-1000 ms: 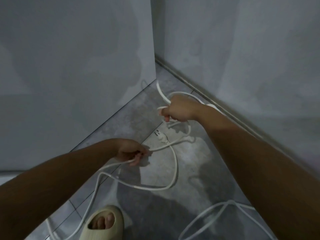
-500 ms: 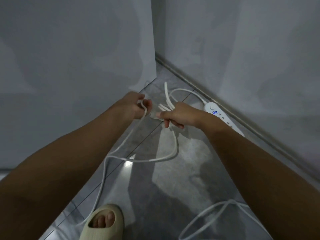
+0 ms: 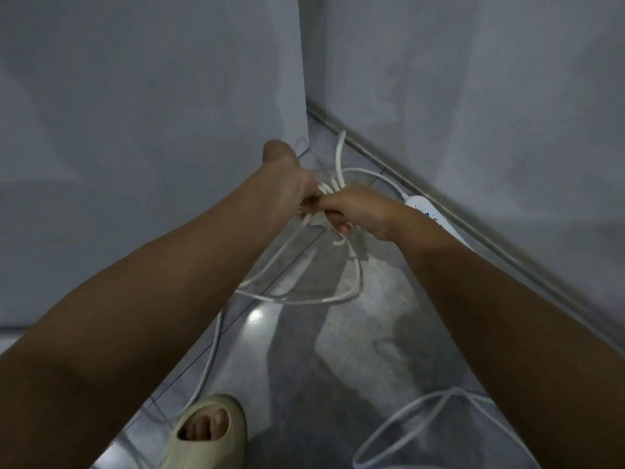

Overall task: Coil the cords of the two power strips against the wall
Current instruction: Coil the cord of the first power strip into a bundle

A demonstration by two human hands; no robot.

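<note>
A white power strip [image 3: 426, 210] lies on the grey floor along the right wall, partly hidden by my right forearm. Its white cord [image 3: 341, 296] hangs in several loops from my hands above the floor. My right hand [image 3: 358, 208] is closed on the gathered loops. My left hand [image 3: 287, 184] touches it from the left, fingers closed on a strand of the same cord. A tail of the cord [image 3: 206, 370] runs down the floor toward my foot. A second white cord [image 3: 406, 424] lies in loose loops at the lower right.
Grey walls meet in a corner just beyond my hands, with a narrow gap running back at the corner. A skirting strip [image 3: 507, 238] runs along the right wall. My foot in a beige slipper [image 3: 209, 431] stands at the bottom centre.
My left hand rose from low on the floor with a length of cord and came up against my right hand. The hanging loops grew, and the plug on the floor is out of sight.
</note>
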